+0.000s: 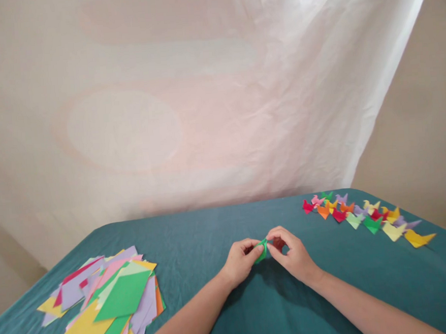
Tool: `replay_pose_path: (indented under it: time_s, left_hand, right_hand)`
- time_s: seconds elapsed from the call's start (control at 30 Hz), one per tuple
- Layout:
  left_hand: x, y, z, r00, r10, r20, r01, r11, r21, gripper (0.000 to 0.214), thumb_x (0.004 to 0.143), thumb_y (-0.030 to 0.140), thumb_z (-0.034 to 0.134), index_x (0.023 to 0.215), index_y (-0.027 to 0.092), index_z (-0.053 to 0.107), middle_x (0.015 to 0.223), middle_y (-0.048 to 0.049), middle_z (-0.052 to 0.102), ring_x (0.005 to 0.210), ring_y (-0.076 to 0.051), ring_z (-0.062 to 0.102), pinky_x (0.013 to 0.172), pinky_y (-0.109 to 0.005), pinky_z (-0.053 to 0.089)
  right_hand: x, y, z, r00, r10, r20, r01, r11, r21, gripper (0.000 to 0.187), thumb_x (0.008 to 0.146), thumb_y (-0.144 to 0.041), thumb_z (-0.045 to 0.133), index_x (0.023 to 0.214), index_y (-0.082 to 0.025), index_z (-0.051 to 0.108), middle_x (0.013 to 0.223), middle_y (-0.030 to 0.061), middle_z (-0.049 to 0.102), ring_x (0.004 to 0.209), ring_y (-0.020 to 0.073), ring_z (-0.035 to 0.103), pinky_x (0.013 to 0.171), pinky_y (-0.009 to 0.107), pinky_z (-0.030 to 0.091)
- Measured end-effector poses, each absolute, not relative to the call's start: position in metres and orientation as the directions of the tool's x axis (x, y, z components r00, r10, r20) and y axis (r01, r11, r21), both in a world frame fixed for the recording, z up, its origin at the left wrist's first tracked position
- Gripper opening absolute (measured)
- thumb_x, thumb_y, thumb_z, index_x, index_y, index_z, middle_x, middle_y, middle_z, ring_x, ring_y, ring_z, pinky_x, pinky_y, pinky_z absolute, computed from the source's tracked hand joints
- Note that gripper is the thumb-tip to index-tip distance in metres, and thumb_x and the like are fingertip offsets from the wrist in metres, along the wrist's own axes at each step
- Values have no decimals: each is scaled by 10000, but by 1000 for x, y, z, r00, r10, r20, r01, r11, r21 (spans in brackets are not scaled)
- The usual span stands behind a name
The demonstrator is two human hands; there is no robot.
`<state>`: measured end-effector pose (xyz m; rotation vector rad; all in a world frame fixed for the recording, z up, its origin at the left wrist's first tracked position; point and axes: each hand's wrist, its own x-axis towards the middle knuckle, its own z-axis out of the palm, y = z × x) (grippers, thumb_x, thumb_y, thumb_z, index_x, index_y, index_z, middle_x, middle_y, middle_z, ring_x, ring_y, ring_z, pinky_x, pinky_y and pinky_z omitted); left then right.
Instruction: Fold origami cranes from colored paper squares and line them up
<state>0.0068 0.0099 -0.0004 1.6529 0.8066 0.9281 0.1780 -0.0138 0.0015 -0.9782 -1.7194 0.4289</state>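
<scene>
A small folded piece of green paper (261, 252) is held up between my two hands, just above the table. My left hand (242, 261) is closed on its left side, the thumb lying across the front. With thumb and index finger, my right hand (289, 253) pinches at the paper's upper right tip. Part of the green paper is hidden behind my left fingers, so its full folded shape cannot be made out.
Loose coloured paper sheets (121, 296) lie heaped at the left of the green-blue tablecloth (197, 235). Several folded paper birds (372, 223) stand in rows at the back right. Behind the table hangs a pale cloth (211, 112).
</scene>
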Motion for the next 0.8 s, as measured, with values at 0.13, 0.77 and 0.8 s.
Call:
replay_pose_path:
  time_s: [0.13,0.77,0.8]
  left_hand:
    - [7,10,-1,473,863,180,65,-237,969,363,782,436,575,881,103,681,740,-45,603,657,-125,484,626,-224,390]
    - [8,14,-6,448,882,146,102,-212,972,396,753,467,591,863,96,679,662,-25,575,593,-108,453,562,-212,360]
    - [8,14,-6,446,884,143,103,-209,972,397,751,468,593,860,96,678,654,-22,571,585,-105,448,557,-211,356]
  right_hand:
    - [181,-13,1,-169,773,611,423,617,-664,66,786,-197,508,851,-203,519,858,38,558,627,120,531,584,245,482]
    - [186,-11,3,-233,680,695,575,673,-466,112,827,-209,484,831,-212,597,805,56,612,709,164,574,659,284,484]
    - [186,-11,3,-232,675,700,578,675,-459,115,829,-210,483,825,-212,598,796,54,612,706,164,574,659,284,482]
